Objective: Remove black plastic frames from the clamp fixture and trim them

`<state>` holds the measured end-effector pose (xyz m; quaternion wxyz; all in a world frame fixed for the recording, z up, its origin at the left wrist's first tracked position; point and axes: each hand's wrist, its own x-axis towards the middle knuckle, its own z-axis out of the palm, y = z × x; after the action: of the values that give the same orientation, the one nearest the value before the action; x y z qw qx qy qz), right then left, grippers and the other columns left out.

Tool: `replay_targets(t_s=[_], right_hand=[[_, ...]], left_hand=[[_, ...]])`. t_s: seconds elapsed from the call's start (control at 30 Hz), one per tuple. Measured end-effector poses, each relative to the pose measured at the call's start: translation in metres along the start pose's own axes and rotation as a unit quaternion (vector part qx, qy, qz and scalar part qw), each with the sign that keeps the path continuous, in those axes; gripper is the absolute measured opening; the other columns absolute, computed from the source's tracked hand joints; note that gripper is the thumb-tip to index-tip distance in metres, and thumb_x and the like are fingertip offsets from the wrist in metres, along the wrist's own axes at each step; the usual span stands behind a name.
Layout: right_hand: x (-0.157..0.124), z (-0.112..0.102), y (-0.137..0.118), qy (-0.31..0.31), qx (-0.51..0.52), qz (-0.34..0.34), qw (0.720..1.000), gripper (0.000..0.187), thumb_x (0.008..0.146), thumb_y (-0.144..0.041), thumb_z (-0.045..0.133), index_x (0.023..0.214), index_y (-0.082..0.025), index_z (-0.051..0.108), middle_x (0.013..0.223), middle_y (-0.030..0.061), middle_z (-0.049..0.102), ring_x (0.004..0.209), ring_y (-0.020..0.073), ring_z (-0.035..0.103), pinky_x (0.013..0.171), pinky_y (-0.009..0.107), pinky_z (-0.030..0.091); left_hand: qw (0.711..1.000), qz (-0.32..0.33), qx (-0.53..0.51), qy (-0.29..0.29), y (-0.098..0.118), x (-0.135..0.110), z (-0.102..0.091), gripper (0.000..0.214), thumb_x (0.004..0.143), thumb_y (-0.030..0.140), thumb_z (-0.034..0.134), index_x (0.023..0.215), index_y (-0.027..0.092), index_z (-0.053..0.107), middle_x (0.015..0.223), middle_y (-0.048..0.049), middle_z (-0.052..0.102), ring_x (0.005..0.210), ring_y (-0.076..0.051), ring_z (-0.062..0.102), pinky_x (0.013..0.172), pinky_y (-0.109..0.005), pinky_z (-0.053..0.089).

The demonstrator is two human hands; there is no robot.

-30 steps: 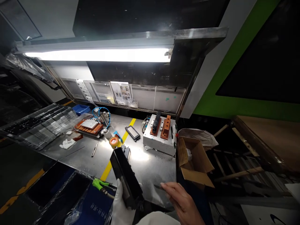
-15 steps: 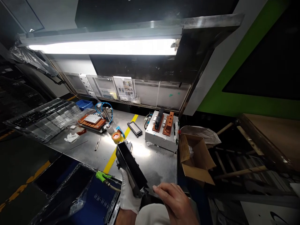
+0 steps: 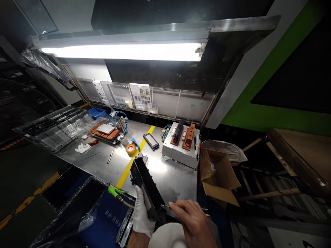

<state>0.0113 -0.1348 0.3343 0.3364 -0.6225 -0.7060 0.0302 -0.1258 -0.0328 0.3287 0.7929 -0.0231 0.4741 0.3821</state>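
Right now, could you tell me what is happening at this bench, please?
A person at a steel workbench holds a long black plastic part tilted in the gloved left hand. The bare right hand holds a thin blade against the part's near end. An open cardboard box stands to the right.

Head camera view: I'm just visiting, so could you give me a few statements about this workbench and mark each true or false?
1. The white-gloved left hand grips a long black plastic housing. True.
2. The right hand is gloved. False: it is bare and pinches a thin metal blade.
3. The brown cardboard box sits at the bench's right edge. True.
4. The orange tape roll lies inside the box. False: it lies on the steel benchtop by the yellow stripe.
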Motion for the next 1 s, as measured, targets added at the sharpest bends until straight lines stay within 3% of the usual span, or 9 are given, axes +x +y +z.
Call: replay_targets(t_s=[0.13,0.3,0.37,0.5,0.6,0.7,0.83,1.0], right_hand=[[-0.006,0.011,0.013,-0.013,-0.034,0.009,0.999,0.061,0.082,0.007,0.037,0.129,-0.027,0.057,0.097,0.004,0.07,0.08,0.0183,0.063,0.066,0.034,0.049],[-0.01,0.007,0.044,0.011,-0.074,0.085,0.994,0.054,0.088,0.001,0.038,0.128,-0.029,0.059,0.098,0.0033,0.071,0.082,0.0187,0.066,0.066,0.033,0.052],[-0.005,-0.001,0.041,0.023,-0.031,0.074,0.997,0.051,0.092,-0.004,0.04,0.133,-0.031,0.055,0.102,0.003,0.07,0.087,0.0178,0.066,0.07,0.031,0.053],[0.01,-0.018,0.011,0.021,0.038,-0.028,0.999,0.057,0.092,-0.003,0.042,0.14,-0.032,0.048,0.103,0.0041,0.069,0.088,0.0172,0.064,0.072,0.032,0.051],[0.019,-0.024,-0.002,0.021,0.033,-0.072,0.997,0.058,0.089,-0.001,0.043,0.139,-0.03,0.049,0.099,0.0052,0.068,0.086,0.0178,0.062,0.071,0.034,0.047],[0.023,-0.026,-0.003,0.002,0.021,-0.083,0.996,0.051,0.088,-0.002,0.044,0.132,-0.027,0.054,0.098,0.0053,0.068,0.083,0.0176,0.061,0.07,0.034,0.045],[0.026,-0.026,0.0,-0.026,0.017,-0.085,0.996,0.047,0.088,-0.002,0.044,0.127,-0.026,0.057,0.097,0.0047,0.068,0.081,0.0167,0.06,0.07,0.033,0.045],[0.031,-0.026,0.003,-0.033,0.019,-0.078,0.996,0.05,0.088,0.001,0.044,0.127,-0.027,0.057,0.098,0.0039,0.068,0.082,0.0161,0.06,0.073,0.033,0.044]], left_hand=[[0.998,0.002,-0.027,-0.049,0.002,0.009,-0.011,0.06,0.074,0.066,0.064,0.108,0.018,0.069,0.075,-0.0044,0.07,0.06,-0.017,0.065,0.056,-0.029,0.052],[0.997,0.035,-0.056,-0.046,0.008,0.0,-0.008,0.05,0.079,0.066,0.056,0.1,0.023,0.071,0.059,0.0008,0.063,0.048,-0.013,0.059,0.046,-0.023,0.047],[0.995,0.036,-0.065,-0.066,0.01,-0.005,-0.002,0.047,0.083,0.064,0.052,0.1,0.025,0.071,0.058,0.0013,0.063,0.045,-0.012,0.057,0.042,-0.022,0.045],[0.989,0.024,-0.075,-0.126,0.013,-0.004,0.002,0.046,0.084,0.063,0.051,0.098,0.024,0.071,0.057,0.0017,0.061,0.041,-0.01,0.053,0.039,-0.021,0.041],[0.989,0.014,-0.071,-0.129,0.01,0.001,-0.002,0.048,0.077,0.066,0.059,0.077,0.019,0.068,0.055,0.0015,0.059,0.043,-0.01,0.052,0.041,-0.021,0.042],[0.991,0.006,-0.056,-0.12,0.006,0.004,-0.005,0.052,0.075,0.068,0.061,0.062,0.017,0.061,0.053,0.001,0.057,0.044,-0.01,0.052,0.045,-0.023,0.045],[0.994,0.004,-0.055,-0.098,0.003,0.006,-0.007,0.051,0.074,0.068,0.062,0.069,0.018,0.064,0.052,0.0009,0.055,0.044,-0.012,0.052,0.044,-0.026,0.044],[0.983,-0.033,-0.109,-0.146,0.002,-0.001,-0.002,0.042,0.078,0.059,0.065,0.072,0.017,0.068,0.055,0.0016,0.058,0.05,-0.011,0.057,0.052,-0.024,0.05]])
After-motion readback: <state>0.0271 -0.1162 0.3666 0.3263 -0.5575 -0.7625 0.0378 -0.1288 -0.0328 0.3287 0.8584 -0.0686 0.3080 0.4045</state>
